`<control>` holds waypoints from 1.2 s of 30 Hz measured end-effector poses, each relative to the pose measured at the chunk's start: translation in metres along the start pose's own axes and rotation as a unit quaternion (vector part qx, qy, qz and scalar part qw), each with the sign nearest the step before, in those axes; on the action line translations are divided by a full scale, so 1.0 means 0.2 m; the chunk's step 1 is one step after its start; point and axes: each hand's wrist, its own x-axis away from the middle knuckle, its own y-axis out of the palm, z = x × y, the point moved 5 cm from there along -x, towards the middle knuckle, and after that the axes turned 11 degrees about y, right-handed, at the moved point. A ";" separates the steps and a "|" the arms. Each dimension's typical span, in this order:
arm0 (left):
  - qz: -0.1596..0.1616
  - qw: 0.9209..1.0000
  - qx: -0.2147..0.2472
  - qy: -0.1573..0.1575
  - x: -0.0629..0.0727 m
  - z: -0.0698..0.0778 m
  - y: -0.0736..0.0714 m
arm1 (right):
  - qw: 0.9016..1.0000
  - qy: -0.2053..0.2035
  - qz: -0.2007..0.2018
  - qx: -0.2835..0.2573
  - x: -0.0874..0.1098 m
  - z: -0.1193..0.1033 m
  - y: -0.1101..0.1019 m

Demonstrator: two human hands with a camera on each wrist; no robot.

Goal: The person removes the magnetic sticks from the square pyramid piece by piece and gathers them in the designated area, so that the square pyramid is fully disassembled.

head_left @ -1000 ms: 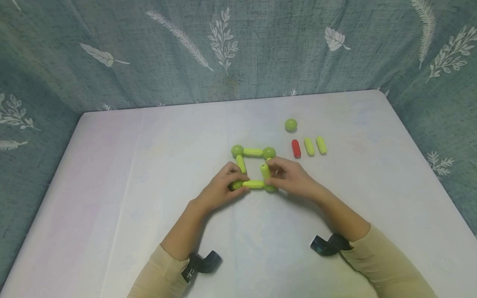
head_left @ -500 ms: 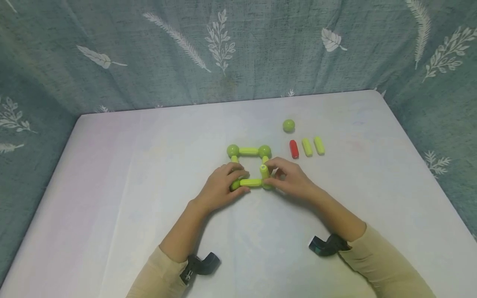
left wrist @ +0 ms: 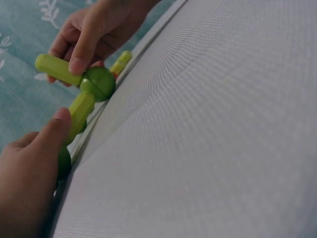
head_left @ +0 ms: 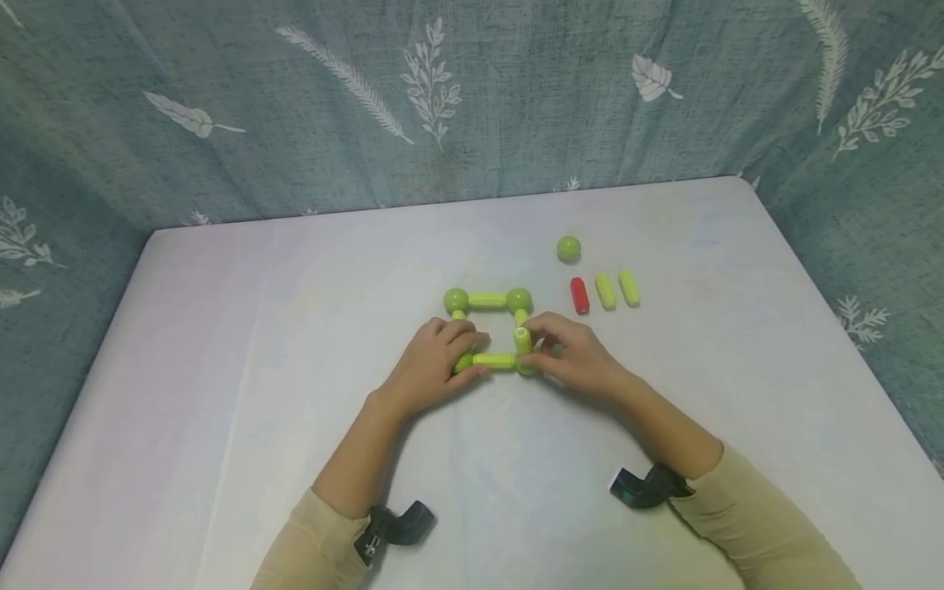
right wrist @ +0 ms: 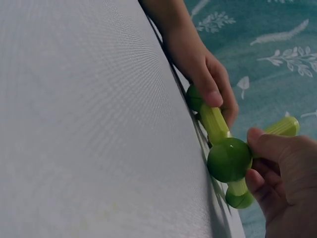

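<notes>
Green balls joined by yellow-green rods form a square on the table. My left hand grips its near left ball, partly covering it, with the thumb reaching onto the near rod. At the near right ball, my right hand pinches a yellow-green rod that stands up from it. In the left wrist view this standing rod meets the ball beside the thumb. The far left ball and far right ball are untouched. Fingers hide part of the left side rod.
Behind and right of the square lie a loose green ball, a red rod and two yellow-green rods, one left and one right. A leaf-patterned curtain hangs past the table's far edge.
The rod in my right hand has gone from leaning to nearly upright on the near right ball. My left hand keeps its grip. The whole scene has shifted slightly left in the head view.
</notes>
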 end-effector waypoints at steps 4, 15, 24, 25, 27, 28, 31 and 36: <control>0.022 0.999 0.033 -0.017 0.01 0.00 0.00 | 1.000 -0.014 0.014 0.018 0.01 -0.01 0.00; 0.036 0.999 0.024 -0.014 0.00 0.01 -0.01 | 0.995 0.043 0.094 -0.003 0.00 0.00 -0.07; 0.057 0.998 0.036 -0.015 0.02 0.02 -0.01 | 0.948 0.304 0.097 0.005 -0.01 0.14 -0.26; 0.061 0.997 0.036 -0.013 0.02 0.02 -0.01 | 0.940 0.325 0.101 0.008 -0.01 0.17 -0.29; 0.072 0.997 0.036 -0.004 0.02 0.02 -0.02 | 0.927 0.356 0.112 0.016 0.00 0.21 -0.35; 0.080 0.996 0.036 0.003 0.03 0.02 -0.02 | 0.923 0.366 0.121 0.016 0.00 0.23 -0.39; 0.109 0.993 0.034 0.027 0.03 0.03 -0.03 | 0.913 0.380 0.146 0.021 0.02 0.27 -0.49; 0.148 0.988 0.030 0.038 0.04 0.03 -0.04 | 0.900 0.403 0.158 0.060 0.08 0.34 -0.61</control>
